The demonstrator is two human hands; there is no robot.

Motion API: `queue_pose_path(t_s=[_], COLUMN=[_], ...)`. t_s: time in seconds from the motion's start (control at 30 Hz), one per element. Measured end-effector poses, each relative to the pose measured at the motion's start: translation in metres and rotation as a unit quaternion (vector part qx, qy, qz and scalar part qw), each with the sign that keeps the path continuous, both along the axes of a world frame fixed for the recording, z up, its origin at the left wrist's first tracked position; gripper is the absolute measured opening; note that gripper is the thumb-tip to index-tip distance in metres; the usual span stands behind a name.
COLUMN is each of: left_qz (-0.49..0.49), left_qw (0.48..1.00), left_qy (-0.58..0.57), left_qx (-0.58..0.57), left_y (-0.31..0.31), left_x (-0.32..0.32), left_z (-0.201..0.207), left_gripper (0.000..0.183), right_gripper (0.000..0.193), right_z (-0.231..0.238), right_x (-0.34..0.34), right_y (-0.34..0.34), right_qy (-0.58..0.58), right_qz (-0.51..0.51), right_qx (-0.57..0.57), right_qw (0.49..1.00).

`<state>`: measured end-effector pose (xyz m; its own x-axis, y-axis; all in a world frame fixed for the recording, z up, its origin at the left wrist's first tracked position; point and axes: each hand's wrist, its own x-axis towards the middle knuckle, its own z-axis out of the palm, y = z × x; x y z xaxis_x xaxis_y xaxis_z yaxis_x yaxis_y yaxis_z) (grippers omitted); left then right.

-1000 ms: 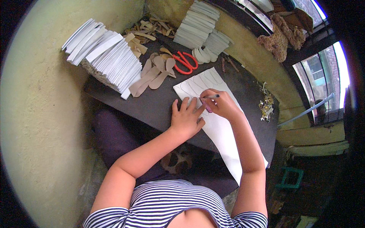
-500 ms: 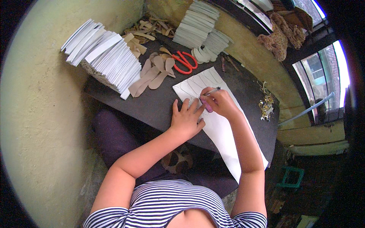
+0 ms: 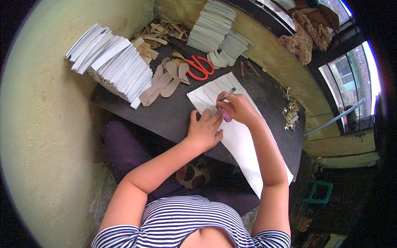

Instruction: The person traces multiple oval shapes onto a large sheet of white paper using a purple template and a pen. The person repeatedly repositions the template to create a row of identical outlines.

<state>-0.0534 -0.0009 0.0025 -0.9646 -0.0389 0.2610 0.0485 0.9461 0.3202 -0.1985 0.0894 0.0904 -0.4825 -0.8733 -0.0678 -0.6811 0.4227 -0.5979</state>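
Observation:
A long white sheet lies across the dark tabletop, with a row of rounded outlines drawn along its far end. My right hand is closed around a pen, its tip down at the sheet and hidden by the fingers. A purple piece shows beneath that hand; its full shape is covered. My left hand rests flat at the sheet's left edge, fingers spread, its fingertips close to the pen. Whether a template lies under them I cannot tell.
Red-handled scissors lie beyond the sheet, beside brown sole-shaped pieces. White strips are stacked at the left, with another white stack at the back. Tan scraps fill the far corner. Shiny trimmings lie at the right edge.
The pen has swung more upright in my right hand. My left fingers have drawn slightly closer together on the sheet. The view has shifted a little.

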Motion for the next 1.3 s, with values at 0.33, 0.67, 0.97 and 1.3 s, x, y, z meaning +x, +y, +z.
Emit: queue_pose_path(t_s=[0.33, 0.67, 0.97, 1.3], left_qz=[0.013, 0.017, 0.018, 0.019], left_qw=[1.0, 1.0, 0.999, 0.999], left_qy=[0.013, 0.016, 0.029, 0.029], left_qx=[-0.01, -0.004, 0.006, -0.006], left_y=[0.001, 0.002, 0.0, 0.001], left_x=[0.001, 0.001, 0.001, 0.001], left_z=[-0.001, 0.0, 0.003, 0.002], left_gripper=[0.056, 0.056, 0.054, 0.054], right_gripper=[0.014, 0.012, 0.01, 0.009], right_z=[-0.002, -0.002, -0.015, -0.01], right_x=[-0.001, -0.001, -0.01, -0.01], right_y=[0.002, 0.002, 0.01, 0.013], right_qy=[0.037, -0.01, -0.038, -0.064], right_qz=[0.023, -0.031, -0.051, -0.047], right_qx=[-0.001, -0.002, -0.054, -0.047], right_qw=[0.999, 0.999, 0.996, 0.996])
